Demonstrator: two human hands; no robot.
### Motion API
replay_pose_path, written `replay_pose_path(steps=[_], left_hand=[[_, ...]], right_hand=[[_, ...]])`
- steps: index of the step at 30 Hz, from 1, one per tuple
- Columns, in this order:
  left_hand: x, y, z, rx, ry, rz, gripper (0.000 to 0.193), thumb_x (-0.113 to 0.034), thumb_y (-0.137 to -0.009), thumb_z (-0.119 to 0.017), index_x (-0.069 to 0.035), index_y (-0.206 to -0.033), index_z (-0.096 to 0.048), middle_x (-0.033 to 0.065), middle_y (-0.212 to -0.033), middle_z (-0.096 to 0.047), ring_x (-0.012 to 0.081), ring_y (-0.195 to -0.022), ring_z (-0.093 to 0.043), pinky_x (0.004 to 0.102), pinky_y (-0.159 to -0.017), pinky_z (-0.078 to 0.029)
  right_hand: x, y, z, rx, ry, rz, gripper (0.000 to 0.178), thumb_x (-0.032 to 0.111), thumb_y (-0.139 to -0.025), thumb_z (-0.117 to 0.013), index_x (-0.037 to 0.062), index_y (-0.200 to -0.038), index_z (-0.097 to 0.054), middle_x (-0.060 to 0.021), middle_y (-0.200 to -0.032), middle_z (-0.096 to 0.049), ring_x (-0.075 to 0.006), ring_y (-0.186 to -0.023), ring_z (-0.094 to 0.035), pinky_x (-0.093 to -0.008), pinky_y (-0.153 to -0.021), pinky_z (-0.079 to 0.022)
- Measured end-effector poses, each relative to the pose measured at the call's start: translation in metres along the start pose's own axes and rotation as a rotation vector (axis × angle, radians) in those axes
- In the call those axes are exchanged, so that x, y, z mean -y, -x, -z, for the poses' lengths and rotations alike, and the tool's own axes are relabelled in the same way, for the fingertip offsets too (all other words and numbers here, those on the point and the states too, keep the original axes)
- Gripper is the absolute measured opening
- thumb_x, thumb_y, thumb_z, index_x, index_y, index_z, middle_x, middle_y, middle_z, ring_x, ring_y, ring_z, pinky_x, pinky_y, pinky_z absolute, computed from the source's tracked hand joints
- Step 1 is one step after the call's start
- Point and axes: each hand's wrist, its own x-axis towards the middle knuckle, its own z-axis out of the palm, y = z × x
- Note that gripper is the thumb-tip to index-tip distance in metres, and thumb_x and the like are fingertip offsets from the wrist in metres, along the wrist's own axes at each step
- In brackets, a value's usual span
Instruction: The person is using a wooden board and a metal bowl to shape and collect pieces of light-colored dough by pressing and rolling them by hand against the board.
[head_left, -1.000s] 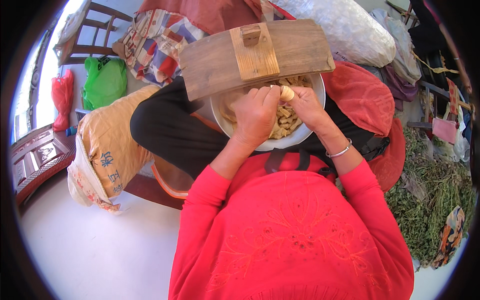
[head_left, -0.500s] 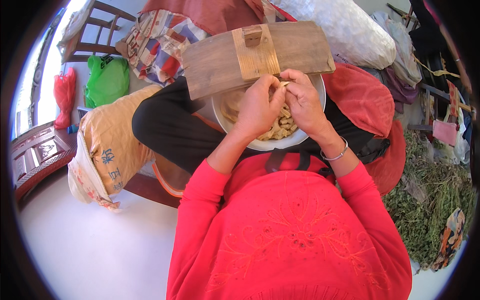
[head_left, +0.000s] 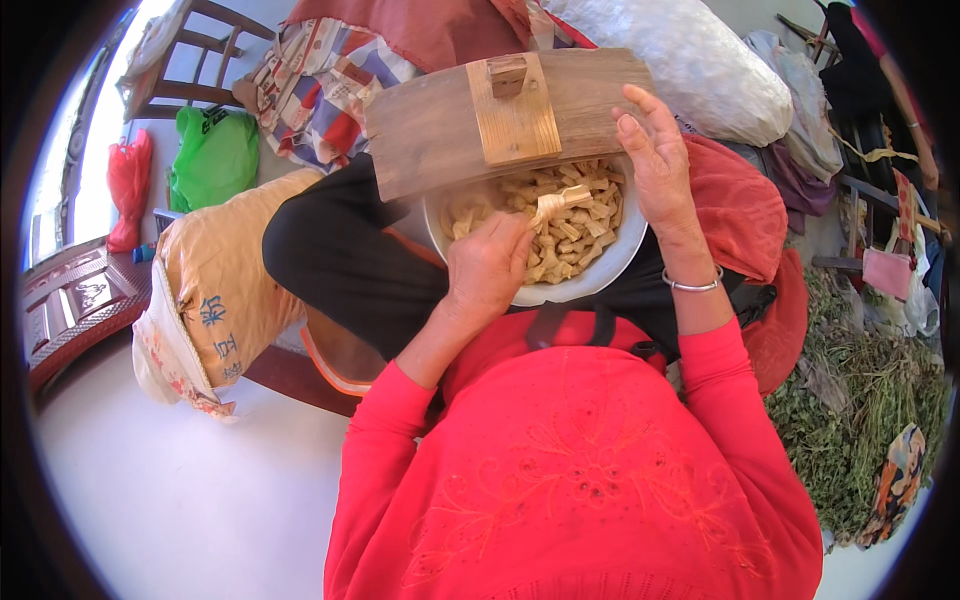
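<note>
A pale yellowish strip (head_left: 560, 203) with a thicker, blunt far end is held over the bowl by my left hand (head_left: 490, 262), whose fingers are closed on its near end. The white bowl (head_left: 637, 240) rests in my lap, with many short, pale tan pieces (head_left: 570, 245) of a kind I cannot make out inside it. My right hand (head_left: 660, 165) is raised at the bowl's right rim, fingers stretched and apart, with nothing in it. Its fingertips are by the right end of a wooden board (head_left: 420, 130), which covers the far part of the bowl.
A lighter wooden crosspiece with a block (head_left: 507, 75) stands on the board. To the left are a tan sack (head_left: 240, 270) and a green plastic bag (head_left: 213, 160). A red cloth (head_left: 735, 205) and dried plants (head_left: 860, 400) lie on the right, a white sack (head_left: 700, 70) behind.
My hands were together over the bowl, pinching something small and pale. Now they are apart: the left has drawn back holding the strip, and the right has opened and moved up to the right.
</note>
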Motion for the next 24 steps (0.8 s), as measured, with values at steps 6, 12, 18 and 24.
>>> replay_pose_path(steps=[6,12,18,24], left_hand=[[-0.008,-0.039,0.016,-0.004,-0.171,-0.265,0.020,-0.005,-0.079,-0.068,-0.005,-0.097,-0.060,0.0099,-0.074,-0.056,0.0255,-0.064,-0.057,0.0354,-0.055,-0.045],[0.018,-0.061,0.028,0.275,0.709,0.432,0.009,-0.008,-0.092,-0.059,-0.002,-0.098,-0.057,-0.0004,-0.075,-0.058,0.0057,-0.065,-0.051,0.0210,-0.057,-0.040],[0.051,-0.091,0.026,0.174,0.678,0.462,0.012,-0.013,-0.094,-0.055,-0.004,-0.099,-0.060,-0.0036,-0.075,-0.056,0.0017,-0.061,-0.042,0.0170,-0.054,-0.033],[0.074,-0.098,0.010,0.116,0.624,0.466,0.011,-0.011,-0.093,-0.056,-0.002,-0.096,-0.060,-0.0023,-0.075,-0.057,0.0052,-0.063,-0.047,0.0197,-0.056,-0.037]], right_hand=[[0.007,-0.004,-0.005,0.552,0.186,-0.217,0.033,0.025,-0.089,-0.066,0.0005,-0.112,-0.062,-0.0040,-0.100,-0.064,-0.0094,-0.087,-0.058,-0.0236,-0.077,-0.048],[0.007,-0.009,-0.007,0.488,0.129,-0.359,0.014,0.014,-0.089,-0.064,0.0026,-0.096,-0.065,0.0020,-0.073,-0.058,-0.0042,-0.058,-0.051,-0.0192,-0.050,-0.042],[-0.004,-0.026,-0.030,0.306,0.248,-0.199,0.010,0.011,-0.089,-0.061,0.0019,-0.092,-0.064,0.0011,-0.071,-0.057,-0.0077,-0.062,-0.053,-0.0238,-0.056,-0.044],[-0.032,-0.035,-0.037,0.271,0.457,0.081,0.011,0.011,-0.084,-0.062,0.0019,-0.090,-0.064,-0.0096,-0.073,-0.062,-0.0202,-0.071,-0.060,-0.0323,-0.066,-0.047]])
